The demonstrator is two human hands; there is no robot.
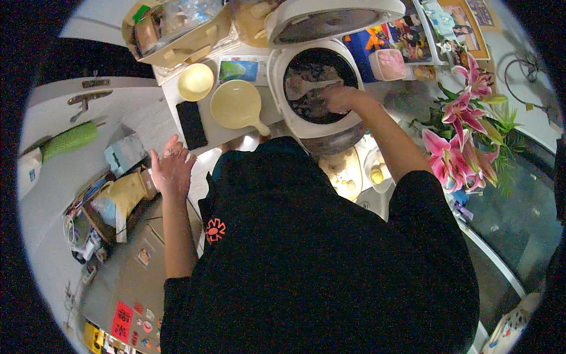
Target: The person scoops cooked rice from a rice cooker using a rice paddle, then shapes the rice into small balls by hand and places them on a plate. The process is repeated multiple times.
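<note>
An open rice cooker (292, 128) stands on the counter in front of me, its lid (331, 22) tipped back. My right hand (342, 98) reaches into its dark inner pot, fingers closed around the handle end of a pale rice paddle (305, 90). Dark, clumpy food (316, 73) lies around the paddle. My left hand (174, 168) is raised in the air at the left with fingers apart; it holds nothing and looks wet or smeared. Nearest to it is a black smartphone (191, 125). Beside the phone sits a pale yellow bowl with a handle (235, 104).
A small yellow bowl (196, 82) and a cardboard box (181, 53) stand at the back left. Right of the cooker are a pink-topped container (389, 65) and pink lilies (460, 132). A bowl (379, 181) with yellow items lies near the sink (366, 205).
</note>
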